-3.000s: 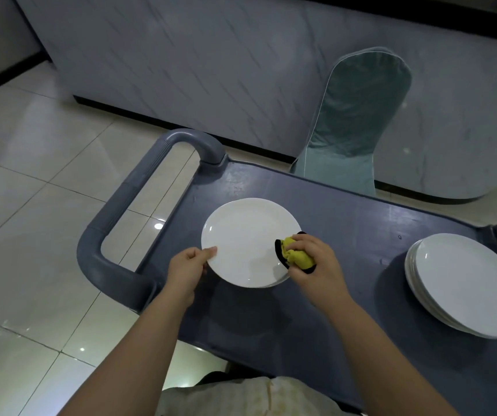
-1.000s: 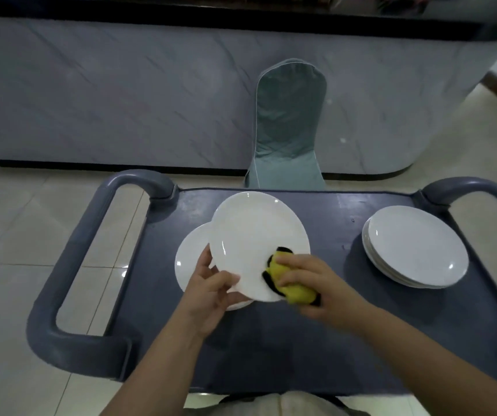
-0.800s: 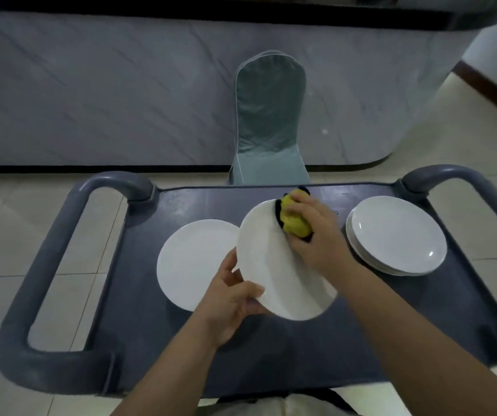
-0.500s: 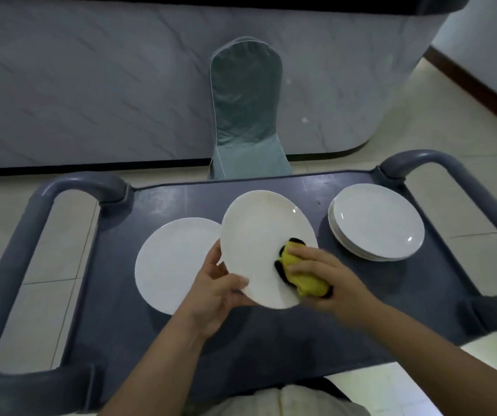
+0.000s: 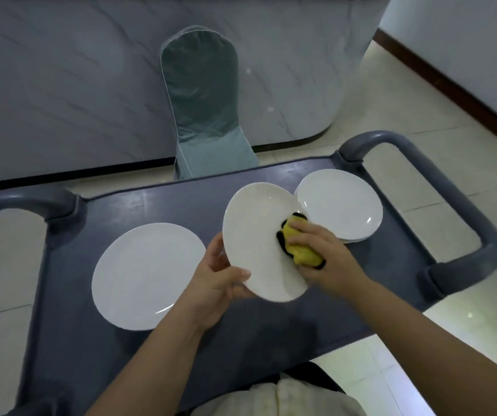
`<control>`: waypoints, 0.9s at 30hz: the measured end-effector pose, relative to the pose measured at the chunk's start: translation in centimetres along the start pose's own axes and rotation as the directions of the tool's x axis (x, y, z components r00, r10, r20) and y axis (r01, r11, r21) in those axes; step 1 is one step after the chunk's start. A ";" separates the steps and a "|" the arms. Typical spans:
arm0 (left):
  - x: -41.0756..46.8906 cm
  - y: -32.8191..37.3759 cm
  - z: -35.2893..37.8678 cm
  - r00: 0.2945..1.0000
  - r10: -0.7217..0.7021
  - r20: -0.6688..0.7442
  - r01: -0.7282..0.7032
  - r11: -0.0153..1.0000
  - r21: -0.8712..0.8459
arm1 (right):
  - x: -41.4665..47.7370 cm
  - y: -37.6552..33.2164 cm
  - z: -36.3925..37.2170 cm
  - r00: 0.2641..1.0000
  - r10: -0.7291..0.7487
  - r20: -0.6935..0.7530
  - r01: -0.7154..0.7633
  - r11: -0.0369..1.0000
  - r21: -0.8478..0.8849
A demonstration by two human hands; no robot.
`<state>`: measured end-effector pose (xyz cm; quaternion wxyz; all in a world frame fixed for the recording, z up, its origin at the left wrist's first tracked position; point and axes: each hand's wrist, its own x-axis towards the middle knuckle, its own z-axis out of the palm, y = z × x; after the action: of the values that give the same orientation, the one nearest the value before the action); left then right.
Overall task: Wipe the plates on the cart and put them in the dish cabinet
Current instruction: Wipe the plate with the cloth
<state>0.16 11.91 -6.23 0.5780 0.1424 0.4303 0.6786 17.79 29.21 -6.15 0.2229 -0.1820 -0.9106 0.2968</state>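
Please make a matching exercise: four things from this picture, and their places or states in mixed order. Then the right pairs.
1. tilted round white plate
2. single flat white plate
3. stack of white plates
4. yellow cloth with black edge

a. in the right hand
b. right end of grey cart
c. gripped by the left hand
d. left on the cart

Pairs: 1-c, 2-d, 3-b, 4-a
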 end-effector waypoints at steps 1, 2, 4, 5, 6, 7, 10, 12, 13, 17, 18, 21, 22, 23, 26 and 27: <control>0.2 -0.3 0.6 1.000 -0.014 0.012 0.014 1.000 0.005 | 1.3 0.2 -0.1 0.995 0.055 -0.087 -0.057 0.998 -0.024; 0.4 -0.5 1.1 1.000 -0.023 0.020 0.023 1.000 0.003 | 2.8 -0.4 0.0 0.983 0.100 -0.155 -0.107 0.994 -0.038; 0.9 -0.5 1.6 0.999 -0.015 0.033 0.016 1.000 -0.010 | 4.9 -2.5 1.1 0.978 0.118 -0.169 -0.122 0.993 -0.009; 1.0 -0.2 1.6 0.999 -0.001 0.043 0.002 1.000 -0.017 | 4.9 -3.4 1.7 0.989 0.070 -0.129 -0.069 0.997 0.015; 1.1 0.1 1.4 0.999 0.012 0.049 -0.010 1.000 -0.027 | 4.0 -3.9 2.3 0.997 -0.010 -0.073 0.012 1.000 0.027; 1.3 0.3 1.2 0.999 0.017 0.045 -0.015 0.999 -0.040 | 2.4 -3.8 2.5 0.995 -0.097 -0.009 0.097 0.995 0.035; 1.3 0.3 0.7 1.000 -0.006 0.008 0.007 0.999 -0.049 | -2.9 -1.0 0.8 0.969 -0.210 0.132 0.210 0.978 0.013; 1.3 -0.3 1.0 1.000 -0.027 0.007 0.027 0.999 -0.026 | -3.4 1.4 -1.2 0.980 -0.168 0.102 0.176 0.982 -0.070; 1.2 -0.5 1.4 0.999 -0.040 0.012 0.040 0.999 -0.016 | -2.6 2.3 -2.0 0.989 -0.136 0.054 0.142 0.984 -0.111; 1.2 -0.7 3.0 0.998 -0.041 0.044 0.040 0.999 0.019 | 3.4 0.1 -0.9 0.986 0.061 -0.153 -0.079 0.990 -0.116; 1.3 -0.5 3.2 0.999 -0.032 0.040 0.031 0.999 0.012 | 3.9 -1.3 0.0 0.990 0.055 -0.128 -0.065 0.995 -0.075; 1.2 0.2 2.4 1.000 -0.010 0.009 0.011 0.997 -0.075 | 0.9 -3.3 1.5 0.987 -0.149 0.063 0.150 0.989 -0.002; 1.0 0.3 2.0 1.000 -0.009 -0.011 0.008 0.995 -0.098 | -0.9 -2.6 1.3 0.971 -0.205 0.126 0.206 0.979 0.001; 0.8 0.3 1.6 0.999 -0.008 -0.035 0.004 0.995 -0.104 | -2.4 -1.6 0.8 0.959 -0.227 0.172 0.232 0.973 -0.009; 0.2 0.1 1.3 0.999 -0.020 -0.049 0.017 0.998 -0.055 | -3.1 2.0 -1.1 0.977 -0.144 0.159 0.160 0.983 -0.090; 0.2 0.0 1.4 0.999 -0.030 -0.041 0.029 0.999 -0.034 | -1.8 2.6 -1.2 0.990 -0.094 0.105 0.105 0.989 -0.107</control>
<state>1.09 12.66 -5.40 0.5812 0.1122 0.4328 0.6799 20.39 30.87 -7.41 0.1814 -0.1335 -0.9437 0.2425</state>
